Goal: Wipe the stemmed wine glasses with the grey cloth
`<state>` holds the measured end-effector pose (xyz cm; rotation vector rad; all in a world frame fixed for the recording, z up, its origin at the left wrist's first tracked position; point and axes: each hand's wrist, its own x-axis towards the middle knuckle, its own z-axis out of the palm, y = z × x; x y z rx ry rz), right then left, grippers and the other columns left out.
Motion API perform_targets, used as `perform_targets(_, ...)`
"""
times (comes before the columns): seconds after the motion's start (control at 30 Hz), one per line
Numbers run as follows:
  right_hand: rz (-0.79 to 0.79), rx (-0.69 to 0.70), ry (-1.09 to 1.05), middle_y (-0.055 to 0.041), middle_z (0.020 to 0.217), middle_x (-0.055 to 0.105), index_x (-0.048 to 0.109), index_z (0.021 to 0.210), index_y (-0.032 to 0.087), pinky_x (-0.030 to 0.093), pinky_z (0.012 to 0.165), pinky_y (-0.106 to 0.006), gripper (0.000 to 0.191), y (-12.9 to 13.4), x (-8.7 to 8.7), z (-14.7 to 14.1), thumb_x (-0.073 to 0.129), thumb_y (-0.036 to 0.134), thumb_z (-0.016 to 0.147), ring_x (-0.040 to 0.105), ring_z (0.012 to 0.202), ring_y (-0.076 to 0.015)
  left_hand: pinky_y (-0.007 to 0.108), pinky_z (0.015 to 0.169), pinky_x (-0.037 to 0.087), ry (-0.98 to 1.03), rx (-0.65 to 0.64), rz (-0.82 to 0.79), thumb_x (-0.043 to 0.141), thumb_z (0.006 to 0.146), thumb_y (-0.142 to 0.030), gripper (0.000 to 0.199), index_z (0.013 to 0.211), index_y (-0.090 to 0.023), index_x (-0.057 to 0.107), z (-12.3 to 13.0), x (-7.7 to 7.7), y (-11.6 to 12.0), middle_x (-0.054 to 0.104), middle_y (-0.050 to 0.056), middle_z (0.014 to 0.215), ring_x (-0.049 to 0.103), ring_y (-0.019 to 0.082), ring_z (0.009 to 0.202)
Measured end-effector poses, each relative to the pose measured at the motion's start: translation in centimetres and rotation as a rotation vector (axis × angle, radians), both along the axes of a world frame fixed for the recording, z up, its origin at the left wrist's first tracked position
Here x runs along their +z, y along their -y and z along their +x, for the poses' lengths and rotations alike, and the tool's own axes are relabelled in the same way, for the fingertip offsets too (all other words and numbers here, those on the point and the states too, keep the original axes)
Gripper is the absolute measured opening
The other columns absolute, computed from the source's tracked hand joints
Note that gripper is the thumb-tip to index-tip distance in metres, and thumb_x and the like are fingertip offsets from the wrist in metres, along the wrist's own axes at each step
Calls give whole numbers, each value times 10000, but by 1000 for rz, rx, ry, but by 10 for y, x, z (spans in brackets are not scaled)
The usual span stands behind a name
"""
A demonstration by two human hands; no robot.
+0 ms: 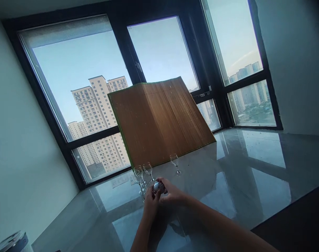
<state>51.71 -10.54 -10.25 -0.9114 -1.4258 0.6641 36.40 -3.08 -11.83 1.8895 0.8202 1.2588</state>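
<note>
My left hand (150, 198) and my right hand (170, 192) meet low in the middle of the head view. Between their fingertips they hold a small glass (158, 187), whose round, shiny end is turned towards me; its stem, if it has one, is hidden. Just beyond my left hand several clear stemmed glasses (148, 169) stand upright in a cluster, partly overlapping. One more stemmed glass (174, 161) stands apart, farther back and to the right. All rest on a glossy grey surface (196, 171).
Behind the glasses a brown mat (159, 122) with green edging leans against the dark window frame (120, 42). A cylindrical container (14, 241) is cut off at the lower left. The surface's front edge (288, 206) runs along the lower right.
</note>
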Motion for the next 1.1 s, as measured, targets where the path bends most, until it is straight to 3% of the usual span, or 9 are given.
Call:
perform_targets(0.13, 17, -27, 2, -33, 1022, 639, 566, 1164, 227, 488, 772, -302, 535, 3, 13, 2, 592, 150, 635, 611, 916, -206, 303, 650, 428, 5, 11, 23, 811, 660, -364, 481, 1093, -193, 691, 5, 2, 4, 643, 47, 893, 531, 176, 662)
perform_targets(0.33, 59, -132, -28, 1, 889, 574, 510, 1021, 226, 445, 724, -285, 271, 4, 21, 8, 569, 214, 756, 551, 806, -171, 303, 646, 411, -6, 22, 68, 801, 650, -264, 421, 1054, -205, 701, 7, 7, 6, 626, 43, 903, 507, 170, 656)
perform_targets(0.57, -88, 24, -197, 33, 820, 541, 472, 974, 239, 372, 555, -234, 324, -6, 11, 19, 667, 346, 739, 484, 644, -125, 313, 674, 419, -66, 44, 99, 773, 693, -265, 390, 1072, -210, 700, 2, 6, 2, 631, 54, 940, 529, 187, 695)
perform_targets(0.73, -139, 55, -436, 36, 786, 552, 460, 1020, 249, 376, 560, -231, 381, -3, 15, 21, 672, 390, 737, 525, 648, -130, 317, 682, 426, -24, 55, 73, 778, 680, -301, 423, 1081, -197, 690, 4, 3, -3, 624, 39, 896, 537, 184, 676)
perform_targets(0.83, -148, -26, -492, 4, 858, 583, 482, 1038, 232, 425, 597, -246, 356, -7, 13, 23, 635, 357, 742, 567, 703, -146, 321, 696, 430, -47, 57, 94, 757, 700, -347, 433, 1095, -187, 685, 4, 2, -6, 619, 35, 877, 536, 184, 677)
perform_targets(0.93, -154, -195, -383, -43, 923, 599, 502, 1069, 208, 485, 646, -300, 321, -14, 8, 25, 571, 322, 777, 602, 763, -184, 329, 689, 429, -127, 95, 118, 709, 722, -378, 464, 1130, -161, 667, 3, 2, -6, 601, 35, 864, 525, 188, 671)
perform_targets(1.03, 37, -409, -83, -95, 1087, 605, 515, 1187, 198, 517, 824, -379, 442, -17, 3, 23, 550, 189, 747, 619, 945, -225, 345, 715, 439, -209, 124, 143, 674, 742, -376, 481, 1162, -141, 649, 2, 1, -5, 606, 57, 921, 528, 191, 685)
perform_targets(1.1, 200, -473, 102, -117, 1253, 576, 492, 1296, 217, 471, 979, -411, 590, -15, 1, 19, 515, 96, 719, 578, 1129, -238, 357, 753, 446, -247, 138, 155, 662, 755, -353, 470, 1173, -140, 642, 1, 0, -3, 609, 77, 975, 542, 198, 721)
